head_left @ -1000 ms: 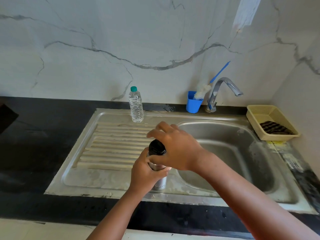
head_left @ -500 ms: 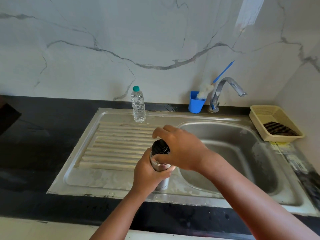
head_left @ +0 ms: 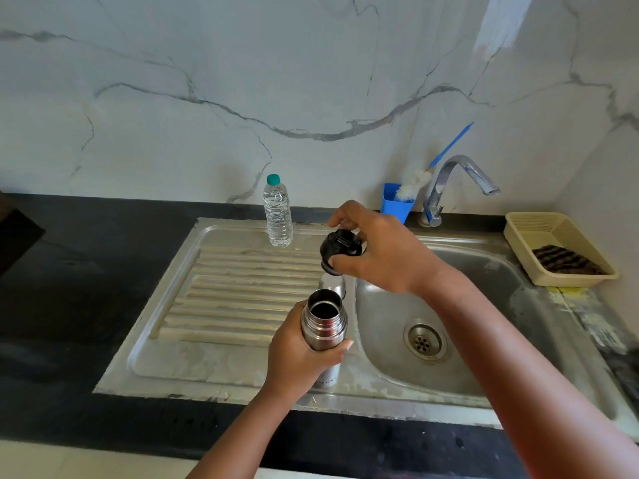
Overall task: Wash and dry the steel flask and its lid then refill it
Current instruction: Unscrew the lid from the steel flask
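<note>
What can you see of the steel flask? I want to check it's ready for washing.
The steel flask is a shiny metal cylinder with a ribbed, threaded neck. Its mouth is open and the inside looks dark. It stands roughly upright over the sink's left edge, gripped around its body by the left hand. Its black lid is off, held above by the right hand.

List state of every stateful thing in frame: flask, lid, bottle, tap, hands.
steel flask: open, upright, gripped by left hand
lid: off the flask, held by right hand
water bottle: capped, upright on the drainboard
tap: no water running
sink: no standing water, drain uncovered
</note>
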`<state>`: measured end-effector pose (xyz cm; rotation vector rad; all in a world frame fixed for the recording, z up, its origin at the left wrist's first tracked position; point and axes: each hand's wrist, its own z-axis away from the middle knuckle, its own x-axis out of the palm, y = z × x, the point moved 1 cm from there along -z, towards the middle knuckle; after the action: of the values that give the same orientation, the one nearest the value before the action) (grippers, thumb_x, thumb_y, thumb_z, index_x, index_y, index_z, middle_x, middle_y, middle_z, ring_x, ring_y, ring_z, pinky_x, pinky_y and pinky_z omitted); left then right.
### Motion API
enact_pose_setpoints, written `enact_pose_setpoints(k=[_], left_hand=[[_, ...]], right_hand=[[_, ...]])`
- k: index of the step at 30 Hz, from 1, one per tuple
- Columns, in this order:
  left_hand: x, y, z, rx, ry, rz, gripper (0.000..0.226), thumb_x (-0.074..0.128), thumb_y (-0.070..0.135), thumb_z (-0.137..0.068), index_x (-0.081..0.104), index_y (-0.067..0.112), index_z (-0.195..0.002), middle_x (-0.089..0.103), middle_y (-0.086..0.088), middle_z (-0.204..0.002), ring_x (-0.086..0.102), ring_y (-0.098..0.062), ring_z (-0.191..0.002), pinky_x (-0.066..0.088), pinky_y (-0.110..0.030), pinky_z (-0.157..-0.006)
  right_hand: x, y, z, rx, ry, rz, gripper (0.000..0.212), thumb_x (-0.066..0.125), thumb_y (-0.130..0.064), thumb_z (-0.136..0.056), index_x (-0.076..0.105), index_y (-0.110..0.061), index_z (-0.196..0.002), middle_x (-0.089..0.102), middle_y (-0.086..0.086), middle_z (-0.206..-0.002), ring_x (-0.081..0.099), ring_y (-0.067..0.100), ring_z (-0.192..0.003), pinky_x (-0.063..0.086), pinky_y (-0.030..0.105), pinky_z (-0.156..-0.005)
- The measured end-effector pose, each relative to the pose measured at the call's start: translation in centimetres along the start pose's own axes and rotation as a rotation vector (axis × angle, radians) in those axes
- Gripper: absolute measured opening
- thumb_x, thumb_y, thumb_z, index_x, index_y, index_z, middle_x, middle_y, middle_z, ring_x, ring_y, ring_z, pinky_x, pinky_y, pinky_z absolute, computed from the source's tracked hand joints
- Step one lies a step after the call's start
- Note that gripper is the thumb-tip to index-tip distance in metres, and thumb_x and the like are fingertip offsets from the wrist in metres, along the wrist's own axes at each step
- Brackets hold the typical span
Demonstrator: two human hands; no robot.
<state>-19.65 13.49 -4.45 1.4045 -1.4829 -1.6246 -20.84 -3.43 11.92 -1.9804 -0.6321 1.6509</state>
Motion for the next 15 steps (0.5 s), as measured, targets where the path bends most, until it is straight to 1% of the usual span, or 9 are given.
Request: enact_pose_setpoints(k=[3, 6, 9, 12, 13, 15], left_hand=[[0.0, 0.0, -0.1, 0.001, 0.002, -0.015, 0.063, 0.087, 0.048, -0.055, 0.057, 0.044, -0.110, 0.071, 0.020, -0.100, 0.069, -0.006, -0.093, 0.058, -0.040, -0.080], [0.0, 0.0, 0.0, 0.011, 0.016, -0.035, 0.063, 0.086, 0.050, -0.054, 0.056, 0.046, -0.108, 0.070, 0.022, -0.099, 0.069, -0.004, -0.091, 0.058, -0.039, -0.079], [0.0, -0.2, -0.1, 0.011, 0.022, -0.044, 0.063, 0.087, 0.049, -0.053, 0.056, 0.048, -0.108, 0.071, 0.021, -0.098, 0.069, -0.005, -0.091, 0.058, -0.040, -0.079], [0.0, -0.1, -0.1, 0.014, 0.012, -0.043, 0.067, 0.088, 0.048, -0.054, 0.054, 0.051, -0.112, 0.071, 0.019, -0.100, 0.070, -0.006, -0.093, 0.058, -0.041, -0.080], [0.1, -0.1, -0.1, 0.013, 0.011, -0.046, 0.068, 0.088, 0.048, -0.054, 0.054, 0.051, -0.112, 0.071, 0.018, -0.100, 0.070, -0.007, -0.094, 0.058, -0.042, -0.081], [0.1, -0.2, -0.1, 0.010, 0.015, -0.051, 0.068, 0.088, 0.049, -0.054, 0.054, 0.048, -0.113, 0.071, 0.018, -0.101, 0.069, -0.007, -0.094, 0.057, -0.043, -0.081]], right_hand=[[2.1, 2.9, -1.5, 0.059, 0.003, -0.001, 0.051, 0.076, -0.024, -0.077, 0.052, -0.022, -0.122, 0.060, 0.003, -0.117, 0.059, 0.021, -0.100, 0.053, 0.037, -0.086], [5.5, 6.2, -2.4, 0.118, -0.085, 0.031, 0.054, 0.078, -0.022, -0.077, 0.050, -0.021, -0.124, 0.059, 0.005, -0.120, 0.059, 0.023, -0.103, 0.052, 0.038, -0.090], [9.2, 8.8, -2.2, 0.139, -0.161, 0.051, 0.055, 0.080, -0.022, -0.075, 0.051, -0.021, -0.122, 0.058, 0.004, -0.120, 0.059, 0.023, -0.104, 0.051, 0.038, -0.091], [12.0, 10.9, -1.3, 0.119, -0.181, 0.033, 0.045, 0.073, -0.031, -0.075, 0.053, -0.020, -0.114, 0.061, 0.003, -0.111, 0.061, 0.025, -0.098, 0.052, 0.042, -0.085], [12.8, 11.5, -1.1, 0.120, -0.178, 0.024, 0.042, 0.071, -0.032, -0.076, 0.053, -0.020, -0.112, 0.062, 0.002, -0.109, 0.062, 0.026, -0.095, 0.053, 0.042, -0.083], [13.9, 12.3, -0.8, 0.132, -0.182, 0.041, 0.036, 0.070, -0.028, -0.083, 0.053, -0.020, -0.114, 0.064, 0.003, -0.109, 0.064, 0.027, -0.095, 0.052, 0.038, -0.080]])
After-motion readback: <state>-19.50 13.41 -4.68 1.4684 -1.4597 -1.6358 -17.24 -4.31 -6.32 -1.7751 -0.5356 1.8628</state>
